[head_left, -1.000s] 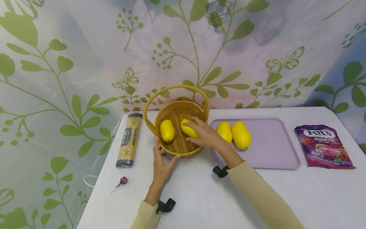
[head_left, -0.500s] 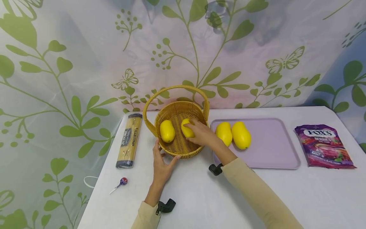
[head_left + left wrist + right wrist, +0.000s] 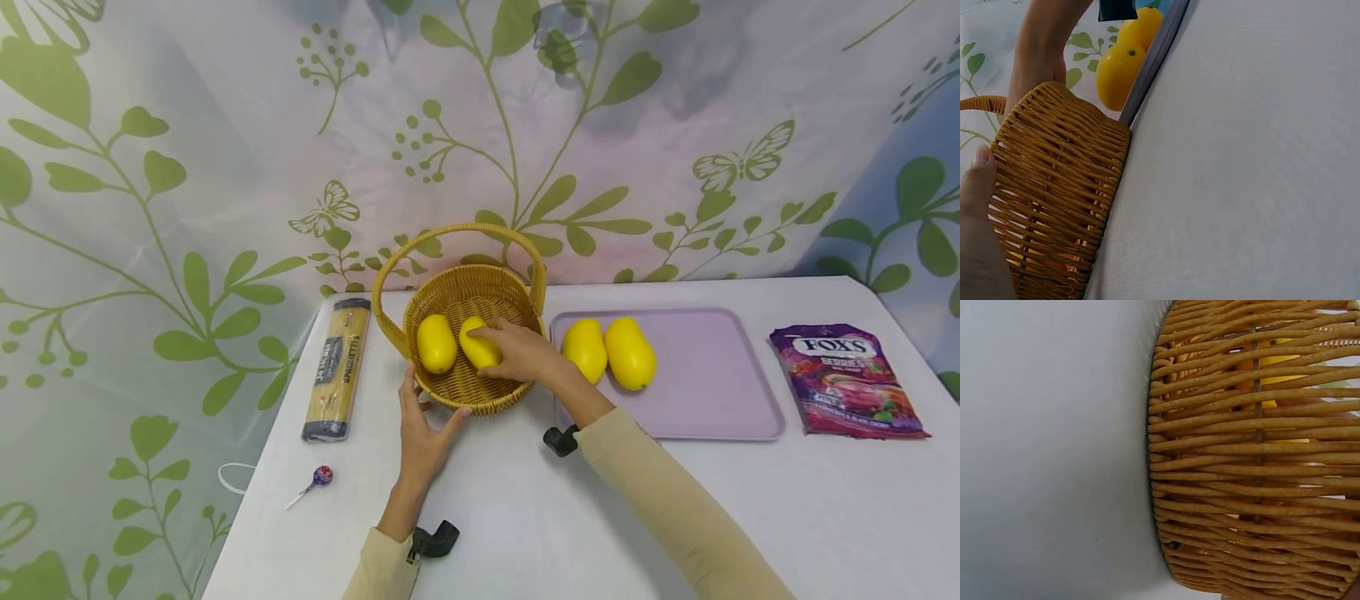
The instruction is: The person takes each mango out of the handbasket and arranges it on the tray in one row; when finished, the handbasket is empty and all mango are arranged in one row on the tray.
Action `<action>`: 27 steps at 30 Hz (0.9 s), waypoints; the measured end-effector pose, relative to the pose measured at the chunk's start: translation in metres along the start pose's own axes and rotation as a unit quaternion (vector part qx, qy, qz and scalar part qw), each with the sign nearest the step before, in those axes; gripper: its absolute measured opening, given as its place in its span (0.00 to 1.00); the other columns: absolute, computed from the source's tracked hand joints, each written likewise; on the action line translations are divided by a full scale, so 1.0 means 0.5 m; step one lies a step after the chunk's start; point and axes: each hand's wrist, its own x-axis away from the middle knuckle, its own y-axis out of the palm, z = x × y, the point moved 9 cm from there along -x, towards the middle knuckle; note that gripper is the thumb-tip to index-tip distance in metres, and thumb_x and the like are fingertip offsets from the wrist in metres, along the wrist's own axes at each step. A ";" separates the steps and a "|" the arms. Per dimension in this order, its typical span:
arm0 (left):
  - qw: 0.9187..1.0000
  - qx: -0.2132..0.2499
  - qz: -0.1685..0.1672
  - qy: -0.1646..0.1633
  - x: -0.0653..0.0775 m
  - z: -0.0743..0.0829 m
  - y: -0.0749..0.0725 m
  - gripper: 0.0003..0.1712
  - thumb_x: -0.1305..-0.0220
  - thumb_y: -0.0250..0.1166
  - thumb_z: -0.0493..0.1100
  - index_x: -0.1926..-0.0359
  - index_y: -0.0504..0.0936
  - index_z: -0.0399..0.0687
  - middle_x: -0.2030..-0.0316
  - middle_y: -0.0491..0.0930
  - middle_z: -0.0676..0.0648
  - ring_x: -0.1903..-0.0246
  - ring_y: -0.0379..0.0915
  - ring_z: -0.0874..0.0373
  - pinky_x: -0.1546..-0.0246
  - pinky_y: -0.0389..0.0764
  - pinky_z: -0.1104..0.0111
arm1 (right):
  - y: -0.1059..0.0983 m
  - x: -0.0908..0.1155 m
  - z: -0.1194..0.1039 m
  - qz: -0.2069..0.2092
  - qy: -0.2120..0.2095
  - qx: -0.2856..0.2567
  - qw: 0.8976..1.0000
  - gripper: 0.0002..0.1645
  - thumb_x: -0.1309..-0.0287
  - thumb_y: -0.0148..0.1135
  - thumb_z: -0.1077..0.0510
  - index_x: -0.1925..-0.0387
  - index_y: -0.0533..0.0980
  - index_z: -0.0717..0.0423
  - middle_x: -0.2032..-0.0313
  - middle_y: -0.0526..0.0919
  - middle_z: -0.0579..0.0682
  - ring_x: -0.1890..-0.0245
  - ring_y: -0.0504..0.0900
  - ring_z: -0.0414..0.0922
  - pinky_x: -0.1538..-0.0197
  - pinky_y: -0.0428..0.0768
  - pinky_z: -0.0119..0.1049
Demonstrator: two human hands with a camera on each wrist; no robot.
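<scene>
A round woven basket (image 3: 480, 287) with a tall hoop handle stands at the back of the white table. My left hand (image 3: 423, 437) holds its front left side, the thumb at the front rim; in the left wrist view the thumb (image 3: 977, 181) lies against the weave. Inside the basket, my right hand (image 3: 521, 354) grips a yellow mango (image 3: 476, 340) from the right. Another mango (image 3: 437, 343) lies on the basket floor to the left, close beside it. In the right wrist view, the wicker wall (image 3: 1241, 444) hides most of the right hand.
Right of the basket, a lilac tray (image 3: 705, 375) bears two mangoes (image 3: 630, 353) at its left end. Farther right lies a purple Fox's candy bag (image 3: 851, 379). A spaghetti pack (image 3: 337, 371) and a lollipop (image 3: 322, 475) lie on the left. A patterned curtain (image 3: 480, 125) hangs behind.
My right hand has shifted left inside the basket, bringing its mango closer to the other one and turning it more upright in view. The left hand keeps its hold on the basket.
</scene>
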 end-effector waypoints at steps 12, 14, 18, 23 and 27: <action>1.000 0.004 -0.003 -0.009 -0.001 -0.002 -0.001 0.63 0.47 0.76 0.51 0.22 0.43 0.47 0.27 0.54 0.42 0.37 0.65 0.45 0.49 0.74 0.53 | -0.004 0.003 -0.001 0.027 -0.003 0.008 1.000 0.41 0.47 0.71 0.41 0.32 0.68 0.38 0.34 0.68 0.58 0.40 0.74 0.59 0.40 0.74 0.57; 1.000 0.004 -0.002 -0.004 -0.002 -0.001 -0.001 0.62 0.47 0.76 0.51 0.22 0.44 0.47 0.27 0.54 0.42 0.37 0.65 0.45 0.49 0.74 0.53 | -0.005 0.003 -0.002 0.028 -0.004 0.009 1.000 0.41 0.47 0.71 0.42 0.32 0.68 0.38 0.34 0.68 0.58 0.39 0.74 0.59 0.40 0.74 0.57; 1.000 0.000 -0.002 0.002 -0.003 -0.001 0.001 0.61 0.46 0.75 0.51 0.23 0.43 0.45 0.27 0.54 0.42 0.38 0.65 0.45 0.50 0.74 0.53 | -0.007 0.005 -0.002 0.031 -0.005 0.010 0.999 0.41 0.47 0.71 0.42 0.32 0.68 0.38 0.34 0.68 0.58 0.39 0.74 0.59 0.40 0.74 0.57; 1.000 0.000 -0.006 -0.008 -0.002 -0.004 0.002 0.62 0.47 0.76 0.50 0.22 0.43 0.46 0.26 0.53 0.43 0.38 0.65 0.48 0.50 0.74 0.54 | -0.006 0.007 -0.003 0.029 -0.005 0.007 1.000 0.41 0.47 0.72 0.42 0.32 0.69 0.38 0.35 0.69 0.57 0.40 0.75 0.58 0.41 0.75 0.56; 1.000 0.003 -0.007 -0.016 -0.001 -0.005 0.002 0.63 0.48 0.76 0.49 0.22 0.43 0.47 0.26 0.53 0.43 0.38 0.65 0.49 0.49 0.74 0.54 | -0.007 0.007 -0.004 0.028 -0.005 0.009 1.000 0.41 0.47 0.72 0.41 0.32 0.69 0.38 0.34 0.67 0.58 0.40 0.74 0.58 0.41 0.75 0.56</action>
